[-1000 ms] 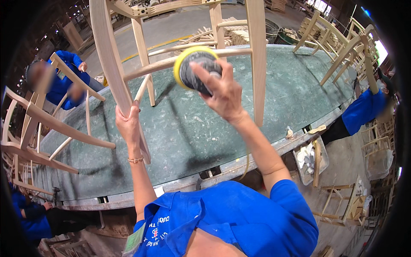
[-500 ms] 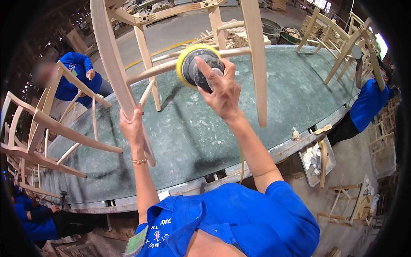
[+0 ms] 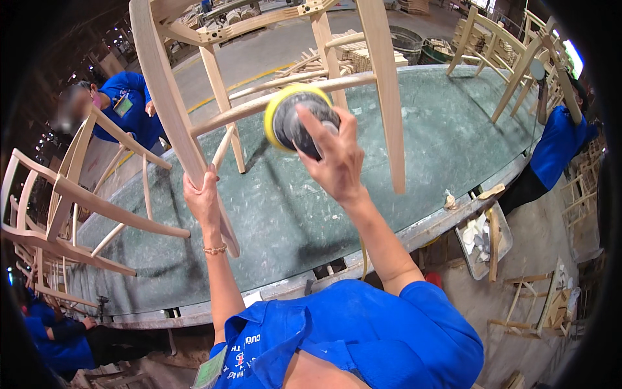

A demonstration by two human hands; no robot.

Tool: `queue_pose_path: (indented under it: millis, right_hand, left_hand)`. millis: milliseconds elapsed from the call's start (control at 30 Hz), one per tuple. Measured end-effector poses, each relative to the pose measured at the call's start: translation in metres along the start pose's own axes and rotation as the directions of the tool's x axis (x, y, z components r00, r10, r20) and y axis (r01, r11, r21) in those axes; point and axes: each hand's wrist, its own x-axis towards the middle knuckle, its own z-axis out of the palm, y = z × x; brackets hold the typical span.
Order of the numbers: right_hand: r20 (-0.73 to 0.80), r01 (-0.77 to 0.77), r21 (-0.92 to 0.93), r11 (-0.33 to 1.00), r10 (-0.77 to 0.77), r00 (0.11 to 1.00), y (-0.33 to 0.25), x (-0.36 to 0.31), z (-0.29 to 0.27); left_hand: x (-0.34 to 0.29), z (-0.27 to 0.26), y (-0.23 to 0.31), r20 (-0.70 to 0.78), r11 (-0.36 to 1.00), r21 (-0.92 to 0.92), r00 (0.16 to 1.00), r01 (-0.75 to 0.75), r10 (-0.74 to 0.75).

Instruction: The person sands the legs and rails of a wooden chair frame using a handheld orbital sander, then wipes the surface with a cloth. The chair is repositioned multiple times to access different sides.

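Note:
My left hand [image 3: 203,200] is closed round the near left leg of a bare wooden chair frame [image 3: 387,107], low down toward its end. In my right hand [image 3: 338,159] is a round power sander [image 3: 288,123] with a dark body and a yellow pad, gripped from above with fingers over its top. The tilted pad overlaps the rung [image 3: 241,111] between the two near legs. Whether pad and rung touch, I cannot tell. Below the frame lies a long green worktable [image 3: 291,207], scuffed and dusty.
Another chair frame [image 3: 110,211] stands at the table's left, and more chair frames [image 3: 518,78] at the far right. A co-worker [image 3: 133,107] is across on the left, another [image 3: 557,149] on the right. A tray with white scraps [image 3: 476,240] sits beside the near edge.
My right hand and the sander have come slightly nearer to me, the pad tilting lower across the rung. My left hand keeps its hold on the leg. The co-worker at the left has shifted.

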Motion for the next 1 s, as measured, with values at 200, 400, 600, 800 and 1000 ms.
queue_pose_path:
  millis: [200, 400, 600, 800, 1000]
  right_hand:
    - [0.126, 0.066, 0.041, 0.997, -0.071, 0.989, -0.034, 0.023, 0.01]
    - [0.232, 0.11, 0.045, 0.993, -0.118, 0.966, -0.045, 0.022, 0.004]
    - [0.156, -0.023, -0.097, 0.995, 0.038, 0.987, 0.011, 0.017, -0.043]
    - [0.284, -0.182, -0.256, 0.95, 0.253, 0.925, 0.06, -0.073, -0.061]
    - [0.583, -0.324, -0.4, 0.857, 0.511, 0.632, 0.095, -0.201, -0.031]
  left_hand:
    - [-0.008, 0.0, -0.001, -0.004, 0.999, -0.012, 0.999, 0.05, -0.05]
    - [-0.016, -0.002, -0.003, 0.006, 0.997, -0.059, 0.999, 0.044, -0.044]
    - [-0.021, -0.002, -0.005, 0.008, 0.995, -0.082, 0.999, 0.053, -0.053]
    - [-0.015, 0.0, -0.001, -0.007, 1.0, 0.003, 1.0, 0.023, -0.023]
    - [-0.013, 0.003, 0.002, -0.014, 0.998, -0.056, 1.0, -0.008, 0.007]
